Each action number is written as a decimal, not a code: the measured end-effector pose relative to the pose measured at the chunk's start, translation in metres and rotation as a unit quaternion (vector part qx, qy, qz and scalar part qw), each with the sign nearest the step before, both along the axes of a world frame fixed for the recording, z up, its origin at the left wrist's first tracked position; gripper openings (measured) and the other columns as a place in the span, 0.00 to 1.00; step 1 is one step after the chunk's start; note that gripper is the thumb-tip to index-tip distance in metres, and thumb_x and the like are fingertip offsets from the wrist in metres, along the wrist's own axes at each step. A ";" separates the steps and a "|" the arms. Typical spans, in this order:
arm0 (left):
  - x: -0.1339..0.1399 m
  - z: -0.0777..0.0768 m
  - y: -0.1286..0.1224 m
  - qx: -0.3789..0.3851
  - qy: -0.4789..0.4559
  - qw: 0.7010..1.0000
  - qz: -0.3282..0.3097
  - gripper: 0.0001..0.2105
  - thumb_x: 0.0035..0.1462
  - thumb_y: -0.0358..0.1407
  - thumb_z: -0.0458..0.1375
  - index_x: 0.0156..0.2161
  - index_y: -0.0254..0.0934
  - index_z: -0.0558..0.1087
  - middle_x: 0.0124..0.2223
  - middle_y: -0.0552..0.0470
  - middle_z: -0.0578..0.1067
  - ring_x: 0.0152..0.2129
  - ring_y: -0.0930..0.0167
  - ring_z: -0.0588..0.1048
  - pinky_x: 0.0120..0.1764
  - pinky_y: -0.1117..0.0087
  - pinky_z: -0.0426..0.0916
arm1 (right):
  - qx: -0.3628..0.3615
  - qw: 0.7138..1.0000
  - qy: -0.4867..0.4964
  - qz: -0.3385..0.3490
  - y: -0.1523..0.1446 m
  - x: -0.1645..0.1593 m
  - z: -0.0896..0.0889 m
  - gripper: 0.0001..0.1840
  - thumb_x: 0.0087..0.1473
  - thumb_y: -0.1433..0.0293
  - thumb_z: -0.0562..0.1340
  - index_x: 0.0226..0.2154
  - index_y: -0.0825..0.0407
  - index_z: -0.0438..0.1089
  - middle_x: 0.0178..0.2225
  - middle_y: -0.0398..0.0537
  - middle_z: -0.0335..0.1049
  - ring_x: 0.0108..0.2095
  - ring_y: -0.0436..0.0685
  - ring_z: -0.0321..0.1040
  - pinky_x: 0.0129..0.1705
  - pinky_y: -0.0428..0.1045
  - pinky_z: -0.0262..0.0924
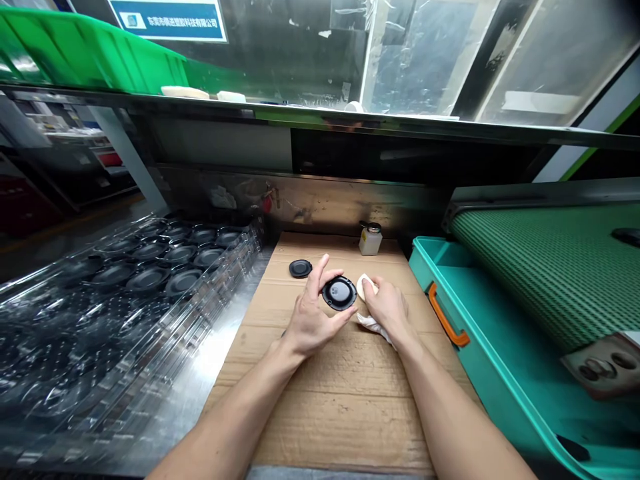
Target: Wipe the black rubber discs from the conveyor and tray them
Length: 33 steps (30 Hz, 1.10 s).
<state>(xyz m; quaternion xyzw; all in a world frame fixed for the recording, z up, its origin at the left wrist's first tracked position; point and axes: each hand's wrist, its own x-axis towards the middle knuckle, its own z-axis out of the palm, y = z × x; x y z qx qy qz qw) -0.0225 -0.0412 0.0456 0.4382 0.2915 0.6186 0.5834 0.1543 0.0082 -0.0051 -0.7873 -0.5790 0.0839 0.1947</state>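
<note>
My left hand grips a round black plastic part by its rim, with thumb and fingers on opposite sides. The part's face has a grey, shiny centre and is turned up toward me. Just to the right, my right hand pinches a small white pad, close beside the part's edge. Under the right hand a crumpled white cloth lies on the cardboard. Another round black part rests on the cardboard beyond my left hand.
Clear plastic trays with many black parts stand at left. A small bottle with a dark top is at the back. On the right are a teal bin with an orange handle and a green conveyor belt. A metal shelf crosses above.
</note>
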 end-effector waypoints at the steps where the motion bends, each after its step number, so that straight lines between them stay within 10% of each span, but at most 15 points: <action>1: 0.000 -0.001 0.000 0.020 0.016 1.000 0.004 0.44 0.36 0.15 0.67 0.61 0.40 0.62 0.52 0.47 0.74 0.58 0.67 0.64 0.61 0.72 0.55 | 0.000 1.000 0.002 0.001 0.000 0.000 0.000 0.29 0.62 0.49 0.45 0.50 0.47 0.70 0.42 0.54 0.74 0.45 0.62 0.70 0.42 0.50 0.58; 9: -0.006 -0.006 0.007 0.084 0.099 0.991 0.010 0.30 0.40 0.26 0.70 0.51 0.40 0.69 0.52 0.44 0.72 0.54 0.62 0.67 0.53 0.69 0.62 | 0.004 1.000 -0.002 -0.001 0.000 0.000 -0.001 0.28 0.61 0.50 0.46 0.50 0.45 0.70 0.41 0.53 0.75 0.43 0.62 0.70 0.40 0.50 0.58; 12: -0.022 0.000 0.018 0.045 0.140 0.989 0.028 0.14 0.51 0.40 0.64 0.41 0.36 0.71 0.40 0.44 0.76 0.38 0.66 0.75 0.36 0.73 0.67 | -0.002 1.000 -0.001 -0.008 0.001 0.001 -0.001 0.28 0.61 0.49 0.46 0.50 0.45 0.71 0.42 0.53 0.74 0.43 0.62 0.70 0.40 0.50 0.58; 17: -0.065 0.008 0.009 -0.014 0.253 0.965 0.070 0.17 0.56 0.50 0.57 0.39 0.37 0.68 0.23 0.54 0.72 0.16 0.73 0.70 0.18 0.76 0.57 | -0.006 1.000 -0.001 -0.007 0.001 0.001 -0.001 0.28 0.61 0.49 0.46 0.46 0.46 0.73 0.39 0.53 0.75 0.42 0.63 0.71 0.40 0.51 0.58; 24: -0.096 -0.028 -0.025 0.040 0.598 0.798 0.060 0.17 0.60 0.50 0.51 0.31 0.39 0.70 0.27 0.54 0.72 0.26 0.70 0.70 0.31 0.70 0.62 | 0.016 1.000 0.016 0.001 -0.001 0.003 -0.001 0.26 0.61 0.51 0.47 0.43 0.47 0.73 0.36 0.54 0.75 0.40 0.62 0.71 0.39 0.51 0.59; 33: -0.083 -0.034 -0.022 0.069 0.727 0.676 0.098 0.21 0.61 0.53 0.45 0.48 0.43 0.71 0.48 0.48 0.71 0.43 0.63 0.73 0.49 0.61 0.64 | 0.017 0.999 0.033 -0.007 0.000 0.001 0.002 0.23 0.61 0.54 0.48 0.42 0.48 0.72 0.36 0.54 0.75 0.39 0.62 0.72 0.39 0.51 0.60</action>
